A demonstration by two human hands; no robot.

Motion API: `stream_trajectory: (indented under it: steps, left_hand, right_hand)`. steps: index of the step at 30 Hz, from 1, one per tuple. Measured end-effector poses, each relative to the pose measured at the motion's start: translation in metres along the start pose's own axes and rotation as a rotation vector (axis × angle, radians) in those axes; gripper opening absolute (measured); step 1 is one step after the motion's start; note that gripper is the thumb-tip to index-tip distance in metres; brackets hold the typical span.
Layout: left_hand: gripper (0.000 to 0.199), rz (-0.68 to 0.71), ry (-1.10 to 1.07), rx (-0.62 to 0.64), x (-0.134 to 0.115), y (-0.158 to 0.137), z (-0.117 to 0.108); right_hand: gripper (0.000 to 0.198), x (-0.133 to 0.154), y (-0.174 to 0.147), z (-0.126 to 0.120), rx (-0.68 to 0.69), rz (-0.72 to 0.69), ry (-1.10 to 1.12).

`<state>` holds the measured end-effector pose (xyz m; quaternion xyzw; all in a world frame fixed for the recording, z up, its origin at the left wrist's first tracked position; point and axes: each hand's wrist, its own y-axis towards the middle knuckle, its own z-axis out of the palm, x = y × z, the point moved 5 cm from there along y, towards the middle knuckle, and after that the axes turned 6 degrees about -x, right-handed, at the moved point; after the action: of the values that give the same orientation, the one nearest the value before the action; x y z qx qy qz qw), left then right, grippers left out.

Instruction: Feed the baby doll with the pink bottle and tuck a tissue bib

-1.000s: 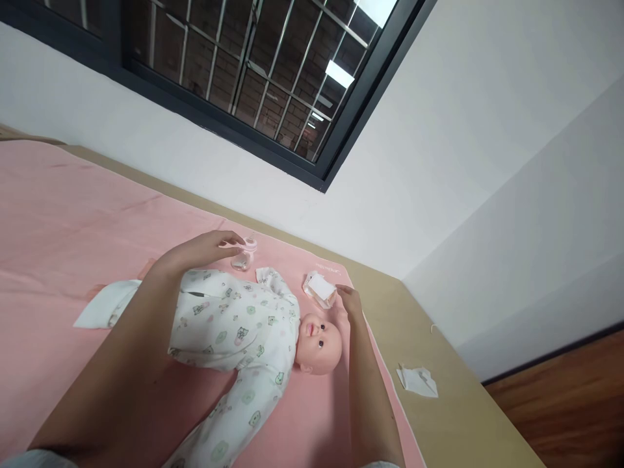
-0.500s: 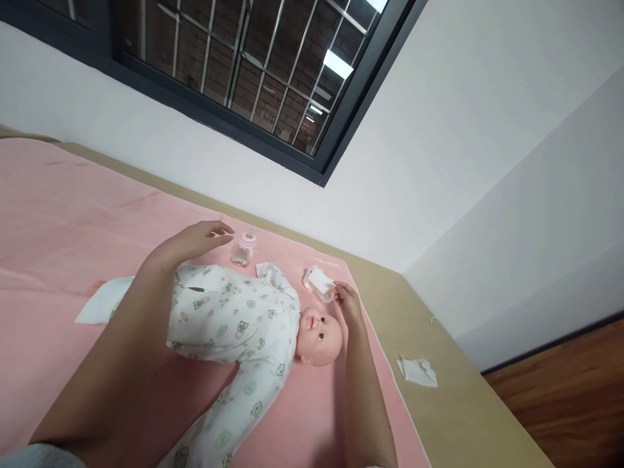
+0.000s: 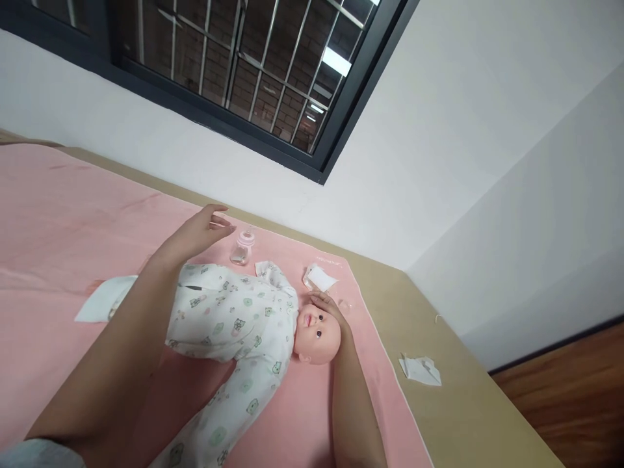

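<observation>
A baby doll (image 3: 319,338) in a white suit with a green bear print (image 3: 244,318) lies on its back on a pink mat (image 3: 73,227). My right hand (image 3: 325,304) rests along the far side of its head, fingers stretched out and seemingly touching it. Over the mat's far edge hovers my left hand (image 3: 207,229), fingers apart and holding nothing. Just right of those fingertips stands a small baby bottle (image 3: 242,248) with a pink collar. Past the doll's head are a white tissue-like piece (image 3: 320,278) on a clear container and a clear round cap-like piece (image 3: 345,305).
A crumpled white tissue (image 3: 420,370) lies on the tan tabletop (image 3: 458,403) right of the mat. White cloth (image 3: 107,299) covers the doll's lower leg. Behind the table are a white wall (image 3: 380,214) and a barred window (image 3: 234,71).
My right hand has moved left from beside the white piece to the doll's head, and the clear cap-like piece now shows on the mat. My left hand has risen slightly.
</observation>
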<state>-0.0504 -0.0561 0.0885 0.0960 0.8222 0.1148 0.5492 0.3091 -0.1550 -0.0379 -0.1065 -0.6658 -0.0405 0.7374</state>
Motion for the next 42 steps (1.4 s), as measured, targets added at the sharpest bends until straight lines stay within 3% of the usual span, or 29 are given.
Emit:
stream_trajectory:
  steps: [3, 7, 9, 12, 16, 18, 22, 25, 31, 33, 37, 42]
  left_hand:
    - [0.061, -0.010, 0.025, -0.066, -0.005, -0.002, 0.002]
    - [0.072, 0.008, 0.354, -0.083, 0.004, 0.011, 0.013]
    - [0.076, 0.008, 0.469, -0.043, 0.015, 0.024, 0.025]
    - [0.079, -0.040, 0.426, 0.053, 0.039, 0.043, 0.047]
    - [0.080, -0.111, 0.347, 0.103, 0.068, 0.057, 0.070]
    - [0.082, -0.120, 0.331, 0.108, 0.077, 0.061, 0.077]
    - [0.083, -0.086, 0.313, 0.127, 0.082, 0.068, 0.092]
    - [0.071, -0.049, 0.338, 0.140, 0.080, 0.073, 0.102]
    - [0.057, -0.015, 0.442, 0.089, 0.065, 0.066, 0.109]
    - [0.057, 0.018, 0.462, 0.076, 0.052, 0.060, 0.110]
    - [0.061, 0.139, 0.450, 0.076, 0.012, 0.043, 0.118]
    - [0.064, 0.346, 0.302, 0.052, -0.046, -0.003, 0.121]
  right_hand:
    - [0.025, 0.003, -0.004, -0.003, 0.008, -0.036, 0.013]
    - [0.031, 0.019, 0.000, -0.039, -0.121, -0.202, 0.105]
    - [0.036, 0.029, -0.001, -0.066, -0.263, -0.332, 0.174]
    - [0.041, 0.031, -0.004, -0.104, -0.517, -0.451, 0.170]
    - [0.037, 0.018, -0.015, -0.137, -0.998, -0.481, -0.166]
    - [0.042, 0.010, -0.017, -0.142, -1.088, -0.425, -0.378]
    - [0.062, -0.004, -0.010, -0.137, -0.974, -0.316, -0.528]
    - [0.071, -0.007, -0.007, -0.125, -0.901, -0.202, -0.706]
    - [0.067, -0.005, -0.012, -0.107, -0.912, -0.060, -0.983]
    - [0.063, -0.003, -0.014, -0.107, -0.917, -0.098, -0.958]
    - [0.067, 0.018, -0.018, -0.109, -0.966, -0.317, -0.700]
    - [0.077, 0.072, -0.028, -0.082, -0.844, -0.501, -0.331]
